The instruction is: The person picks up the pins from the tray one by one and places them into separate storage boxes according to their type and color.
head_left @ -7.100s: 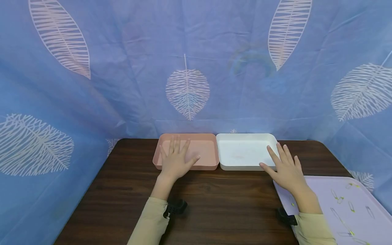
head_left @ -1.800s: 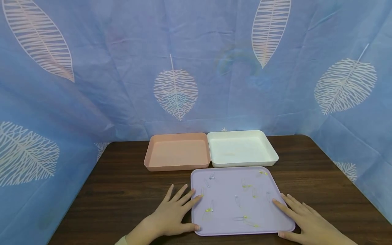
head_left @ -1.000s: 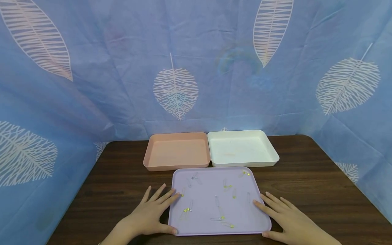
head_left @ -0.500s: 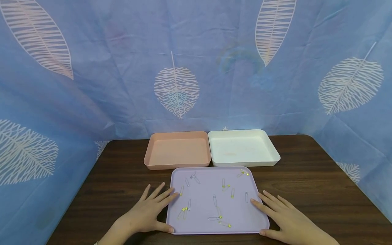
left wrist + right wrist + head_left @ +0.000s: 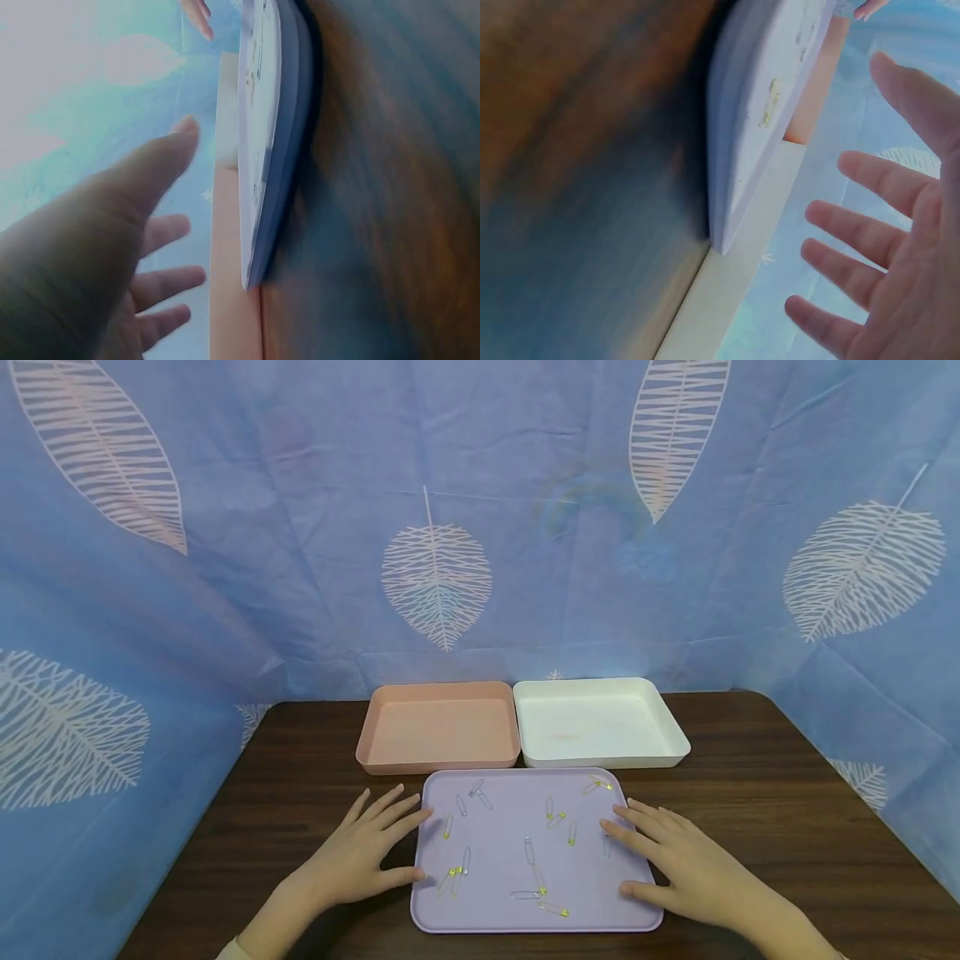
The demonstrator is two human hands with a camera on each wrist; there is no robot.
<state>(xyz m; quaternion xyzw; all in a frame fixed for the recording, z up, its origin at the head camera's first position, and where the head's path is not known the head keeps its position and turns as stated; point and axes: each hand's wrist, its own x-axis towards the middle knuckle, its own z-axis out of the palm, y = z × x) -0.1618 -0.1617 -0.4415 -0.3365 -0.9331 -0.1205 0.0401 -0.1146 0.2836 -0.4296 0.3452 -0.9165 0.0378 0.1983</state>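
A lavender tray (image 5: 495, 827) lies on the table with several safety pins scattered over it. Some are silver, like the safety pin (image 5: 525, 895) near its front; others have yellow heads, like the safety pin (image 5: 564, 912) beside it. My left hand (image 5: 358, 860) is at the tray's left edge, fingers spread and holding nothing. At the right edge my right hand (image 5: 686, 868) is spread too, its fingertips overlapping the tray and partly covering a silver pin. Both wrist views show a gap between the left hand (image 5: 90, 232), the right hand (image 5: 915, 232) and the tray's side.
Behind the lavender tray stand a pink tray (image 5: 442, 727) and a white tray (image 5: 600, 727), side by side, with nothing seen inside. Dark wooden table (image 5: 765, 793) extends to both sides. A blue leaf-patterned cloth (image 5: 540, 610) hangs behind and along the sides.
The lavender tray came from the far right to the middle, in front of the other two, with both hands at its edges. Since half a second ago both hands have lifted off its edges.
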